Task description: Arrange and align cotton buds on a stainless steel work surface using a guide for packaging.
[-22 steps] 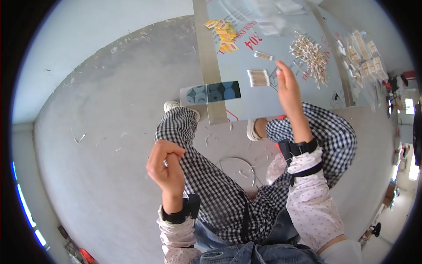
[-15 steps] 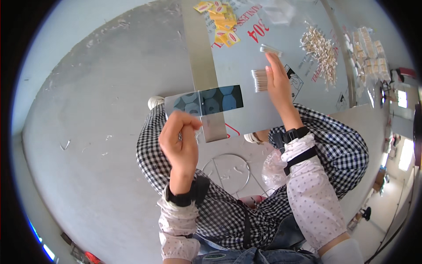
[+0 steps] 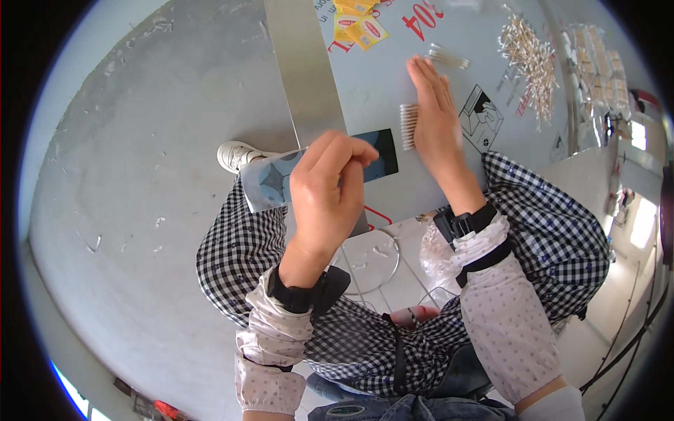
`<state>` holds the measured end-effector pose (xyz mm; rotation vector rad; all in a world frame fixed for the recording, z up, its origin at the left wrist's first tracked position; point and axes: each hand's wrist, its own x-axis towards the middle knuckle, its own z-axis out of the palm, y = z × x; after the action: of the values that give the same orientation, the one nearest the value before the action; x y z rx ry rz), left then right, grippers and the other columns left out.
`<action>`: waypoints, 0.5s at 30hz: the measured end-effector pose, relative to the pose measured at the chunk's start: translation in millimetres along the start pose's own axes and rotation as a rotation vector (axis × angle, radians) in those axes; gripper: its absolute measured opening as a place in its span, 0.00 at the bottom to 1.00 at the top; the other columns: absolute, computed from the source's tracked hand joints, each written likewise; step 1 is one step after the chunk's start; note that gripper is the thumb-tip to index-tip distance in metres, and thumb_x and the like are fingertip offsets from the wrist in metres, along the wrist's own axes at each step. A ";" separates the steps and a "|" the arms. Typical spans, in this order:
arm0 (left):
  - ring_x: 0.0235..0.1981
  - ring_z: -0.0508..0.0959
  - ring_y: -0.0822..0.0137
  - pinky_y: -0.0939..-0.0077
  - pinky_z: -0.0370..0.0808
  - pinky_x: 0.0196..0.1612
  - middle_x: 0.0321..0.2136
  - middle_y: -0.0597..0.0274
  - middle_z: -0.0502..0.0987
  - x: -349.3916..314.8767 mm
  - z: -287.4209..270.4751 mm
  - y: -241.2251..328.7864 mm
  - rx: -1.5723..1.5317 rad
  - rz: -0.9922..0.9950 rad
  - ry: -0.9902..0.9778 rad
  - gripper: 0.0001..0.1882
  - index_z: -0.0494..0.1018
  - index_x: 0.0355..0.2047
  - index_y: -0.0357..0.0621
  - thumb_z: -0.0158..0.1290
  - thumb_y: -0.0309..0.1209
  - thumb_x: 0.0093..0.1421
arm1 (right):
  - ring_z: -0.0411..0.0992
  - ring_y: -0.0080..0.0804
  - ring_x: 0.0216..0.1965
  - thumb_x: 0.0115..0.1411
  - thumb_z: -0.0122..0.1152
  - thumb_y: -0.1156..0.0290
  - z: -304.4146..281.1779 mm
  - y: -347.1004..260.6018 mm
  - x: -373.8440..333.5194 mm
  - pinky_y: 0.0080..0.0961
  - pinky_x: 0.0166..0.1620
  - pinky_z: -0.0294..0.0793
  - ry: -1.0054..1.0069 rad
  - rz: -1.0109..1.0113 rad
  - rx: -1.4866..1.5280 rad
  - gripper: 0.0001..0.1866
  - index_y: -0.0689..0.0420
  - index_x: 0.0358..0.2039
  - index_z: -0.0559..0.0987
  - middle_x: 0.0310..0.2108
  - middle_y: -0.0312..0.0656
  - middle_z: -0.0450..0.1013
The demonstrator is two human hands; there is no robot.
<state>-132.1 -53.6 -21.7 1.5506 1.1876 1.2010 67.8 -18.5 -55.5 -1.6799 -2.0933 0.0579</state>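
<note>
A flat plastic sleeve [image 3: 267, 184] lies across the front left table edge. Its left part is clear with blue shapes and its right part dark. My left hand [image 3: 326, 193] is over the middle of this sleeve, fingers curled in; whatever they hold, if anything, is hidden. With fingers outstretched and together, my right hand [image 3: 439, 130] stands edge-on at a neat row of cotton swabs [image 3: 408, 127]. It covers the row's right part. Just beyond its fingertips lies a small bunch of cotton swabs [image 3: 448, 57].
Yellow printed packets [image 3: 365, 31] lie at the far side of the table [image 3: 379, 77]. To the right is a loose heap of cotton swabs [image 3: 528, 63], and past it are several clear-wrapped bundles [image 3: 597, 70]. A wire ring [image 3: 375, 259] is below the front edge.
My left hand has moved right and away from me, now over the sleeve. The right hand stays by the swab row, covering more of it. The view has shifted slightly.
</note>
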 end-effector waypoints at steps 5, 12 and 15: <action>0.31 0.76 0.56 0.65 0.73 0.33 0.28 0.59 0.75 -4.4 4.7 -11.7 0.261 0.005 -0.045 0.11 0.72 0.33 0.40 0.55 0.16 0.47 | 0.61 0.41 0.66 0.57 0.49 0.84 12.9 -40.4 -1.7 0.41 0.67 0.61 0.040 -0.016 0.001 0.30 0.59 0.62 0.66 0.62 0.45 0.66; 0.27 0.76 0.67 0.75 0.75 0.32 0.28 0.62 0.76 -9.4 13.2 -12.3 0.364 0.085 -0.130 0.13 0.71 0.36 0.38 0.58 0.15 0.49 | 0.64 0.40 0.64 0.56 0.52 0.80 17.0 -33.6 -3.5 0.39 0.66 0.63 0.082 -0.021 -0.033 0.28 0.59 0.60 0.69 0.60 0.44 0.68; 0.27 0.76 0.67 0.75 0.75 0.32 0.28 0.62 0.76 -6.7 19.8 -14.3 0.365 0.138 -0.117 0.15 0.70 0.37 0.38 0.59 0.15 0.49 | 0.65 0.39 0.63 0.56 0.52 0.79 18.1 -33.3 -3.5 0.37 0.65 0.64 0.109 -0.015 -0.049 0.27 0.59 0.59 0.70 0.59 0.44 0.69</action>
<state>-116.1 -58.2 -40.8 1.9733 1.2897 1.0009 31.1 -25.9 -62.6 -1.6571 -2.0412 -0.0885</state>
